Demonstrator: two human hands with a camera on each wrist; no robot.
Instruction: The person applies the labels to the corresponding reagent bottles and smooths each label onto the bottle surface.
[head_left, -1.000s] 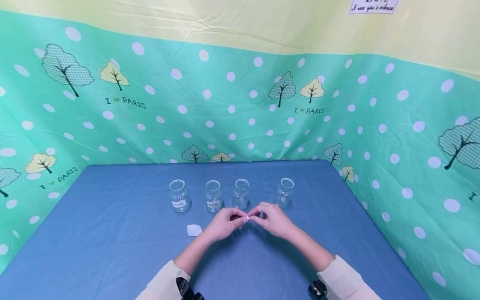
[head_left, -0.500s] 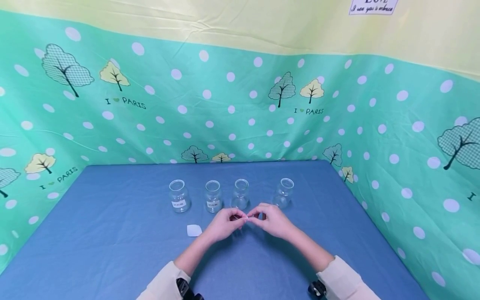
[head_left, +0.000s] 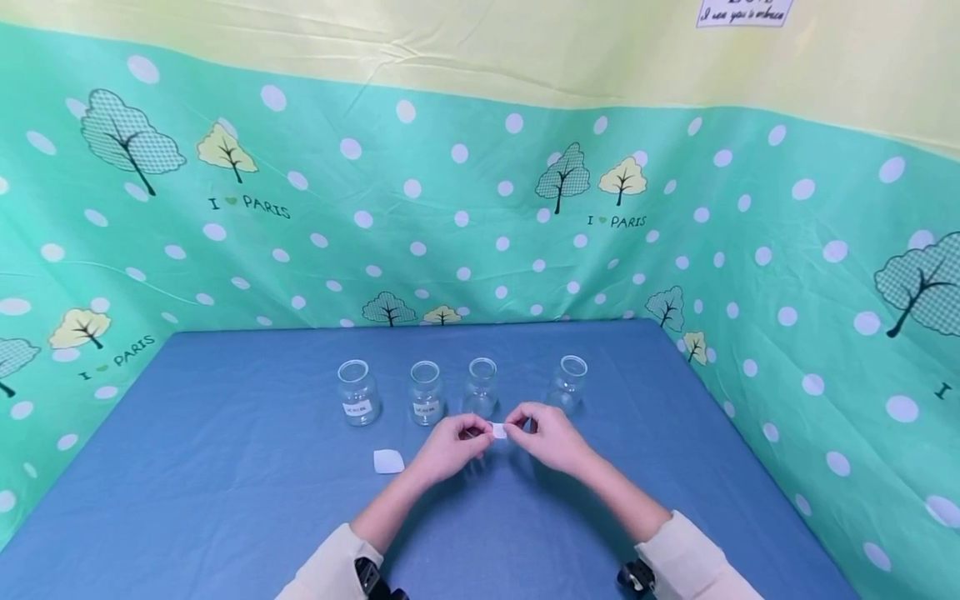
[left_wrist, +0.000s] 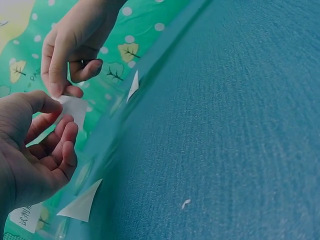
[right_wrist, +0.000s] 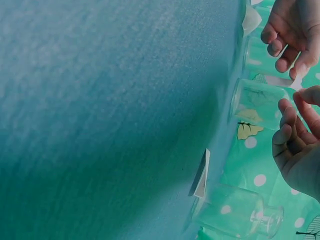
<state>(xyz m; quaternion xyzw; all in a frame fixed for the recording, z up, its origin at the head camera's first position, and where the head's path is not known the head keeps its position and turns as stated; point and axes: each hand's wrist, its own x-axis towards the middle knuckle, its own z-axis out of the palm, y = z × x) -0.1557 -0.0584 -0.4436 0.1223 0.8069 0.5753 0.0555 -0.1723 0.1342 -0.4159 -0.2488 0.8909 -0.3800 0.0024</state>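
In the head view my left hand (head_left: 452, 443) and right hand (head_left: 550, 435) face each other over the table. A small white label (head_left: 498, 431) stretches between their fingertips. Thumb and forefinger of the left hand pinch one side of it; the right hand's fingertips pinch the opposite edge. The left wrist view shows the label (left_wrist: 75, 108) larger, its visible face plain white. Just behind the hands stands a clear glass jar (head_left: 481, 385). Two jars farther left, the leftmost jar (head_left: 355, 383) and its neighbour (head_left: 425, 385), bear white labels with dark print.
Farther right stands another open glass jar (head_left: 569, 383). A square white paper piece (head_left: 388, 461) lies on the blue tablecloth (head_left: 225, 467), left of my left forearm. A folded white paper (right_wrist: 201, 177) and a tiny white scrap (left_wrist: 186, 203) appear in the wrist views.
My hands were nearly fingertip to fingertip, with only a speck of white showing. The right hand has shifted slightly right, and more of the label shows between them.
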